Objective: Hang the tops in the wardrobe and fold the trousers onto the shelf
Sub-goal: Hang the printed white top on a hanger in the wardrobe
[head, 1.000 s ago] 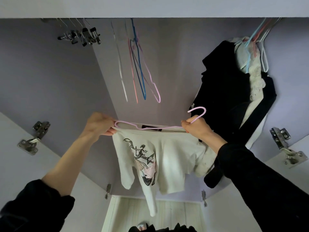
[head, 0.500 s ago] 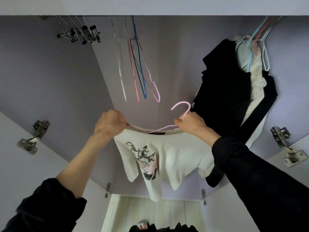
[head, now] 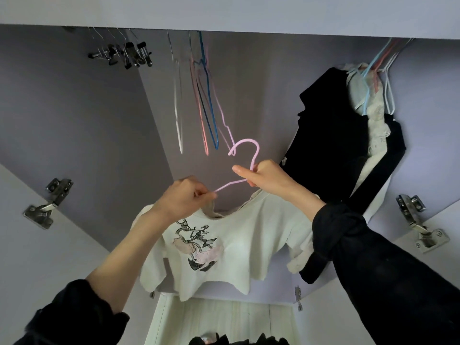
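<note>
Up inside the wardrobe, task is midway: dark and pale tops (head: 331, 135) already hang at 2 o'clock, spare hangers (head: 199, 100) at 12. White printed top (head: 219, 247) sits centre, partly on the pink hanger (head: 245, 155), not yet on the rail. Dark clothes (head: 236, 341) at 6 o'clock look unsorted; no folded trousers visible. Left hand (head: 184, 200) pinches the hanger's arm end at the collar. Right hand (head: 267, 179) is curled tight round the hanger neck below the hook.
</note>
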`<state>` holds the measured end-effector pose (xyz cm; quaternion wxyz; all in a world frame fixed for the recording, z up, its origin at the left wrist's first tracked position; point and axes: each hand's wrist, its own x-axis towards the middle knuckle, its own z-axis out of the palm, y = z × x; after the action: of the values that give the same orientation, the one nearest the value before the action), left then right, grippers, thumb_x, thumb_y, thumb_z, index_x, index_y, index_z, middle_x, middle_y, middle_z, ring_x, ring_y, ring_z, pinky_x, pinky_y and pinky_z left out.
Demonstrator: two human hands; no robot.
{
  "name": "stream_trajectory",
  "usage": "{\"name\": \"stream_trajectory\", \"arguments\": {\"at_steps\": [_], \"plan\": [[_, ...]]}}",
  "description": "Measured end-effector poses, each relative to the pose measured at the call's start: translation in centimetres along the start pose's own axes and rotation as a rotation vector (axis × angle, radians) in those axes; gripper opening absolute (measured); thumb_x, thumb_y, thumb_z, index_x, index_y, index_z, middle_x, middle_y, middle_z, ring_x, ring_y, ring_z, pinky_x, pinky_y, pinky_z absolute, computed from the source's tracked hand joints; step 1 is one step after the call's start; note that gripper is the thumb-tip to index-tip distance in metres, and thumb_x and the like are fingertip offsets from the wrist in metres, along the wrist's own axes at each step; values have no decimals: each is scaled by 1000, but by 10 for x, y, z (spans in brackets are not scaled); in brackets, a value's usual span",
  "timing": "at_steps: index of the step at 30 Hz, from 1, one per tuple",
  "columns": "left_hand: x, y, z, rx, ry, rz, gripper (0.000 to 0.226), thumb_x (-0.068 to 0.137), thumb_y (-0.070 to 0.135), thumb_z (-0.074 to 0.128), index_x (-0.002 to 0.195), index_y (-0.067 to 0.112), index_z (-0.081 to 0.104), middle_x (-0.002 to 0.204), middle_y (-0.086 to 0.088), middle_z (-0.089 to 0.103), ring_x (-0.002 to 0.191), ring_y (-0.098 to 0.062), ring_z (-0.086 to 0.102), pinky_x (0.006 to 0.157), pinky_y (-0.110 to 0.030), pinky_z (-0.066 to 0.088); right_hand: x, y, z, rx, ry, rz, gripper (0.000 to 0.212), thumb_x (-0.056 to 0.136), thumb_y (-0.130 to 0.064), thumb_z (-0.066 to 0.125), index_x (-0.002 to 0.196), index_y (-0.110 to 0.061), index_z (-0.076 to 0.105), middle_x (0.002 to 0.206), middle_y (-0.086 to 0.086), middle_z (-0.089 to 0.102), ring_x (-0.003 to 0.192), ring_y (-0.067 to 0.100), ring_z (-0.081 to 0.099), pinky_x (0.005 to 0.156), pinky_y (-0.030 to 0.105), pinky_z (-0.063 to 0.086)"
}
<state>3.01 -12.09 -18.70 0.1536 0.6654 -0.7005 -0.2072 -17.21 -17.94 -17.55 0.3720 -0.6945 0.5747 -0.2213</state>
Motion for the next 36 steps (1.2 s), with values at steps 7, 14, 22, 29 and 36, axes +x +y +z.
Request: {"name": "stream_trajectory", "arguments": {"at_steps": [7, 14, 22, 29, 36], "plan": [[-7, -14, 6, -173, 401, 126, 12, 87, 8, 64, 92, 5, 75, 72, 13, 50, 64, -3, 48, 65, -6, 31, -7, -8, -14, 163, -90, -140, 27, 90, -35, 59, 74, -15, 67, 67, -4, 63, 56, -2, 51, 65, 16, 42], [-9, -29, -15, -216, 579, 61, 16, 86, 6, 64, 98, 2, 73, 70, 15, 47, 64, -2, 46, 64, -2, 32, 3, 40, -41, -158, 3, -132, 13, 86, -15, 65, 97, -10, 69, 90, 4, 71, 93, 21, 66, 90, 33, 48], [-5, -44, -15, -330, 579, 32, 14, 86, 8, 64, 96, 4, 73, 71, 9, 52, 63, 5, 50, 61, -7, 34, 0, 57, -50, -274, 19, -143, 9, 90, -13, 60, 95, -10, 67, 90, 4, 66, 92, 21, 62, 87, 32, 48], [-4, -55, -16, -357, 595, -13, 14, 87, 6, 64, 98, 3, 72, 73, 3, 55, 65, 0, 51, 62, -8, 34, -3, 75, -59, -236, 60, -35, 25, 91, -19, 59, 94, 5, 63, 94, 24, 64, 79, 27, 58, 72, 30, 42], [-3, -63, -10, -231, 602, -115, 15, 89, 8, 62, 98, 3, 72, 87, -13, 60, 78, -22, 51, 72, -21, 31, -8, 76, -52, -105, 27, -44, 32, 93, -20, 58, 123, -9, 62, 121, 2, 64, 118, 13, 55, 106, 31, 40]]}}
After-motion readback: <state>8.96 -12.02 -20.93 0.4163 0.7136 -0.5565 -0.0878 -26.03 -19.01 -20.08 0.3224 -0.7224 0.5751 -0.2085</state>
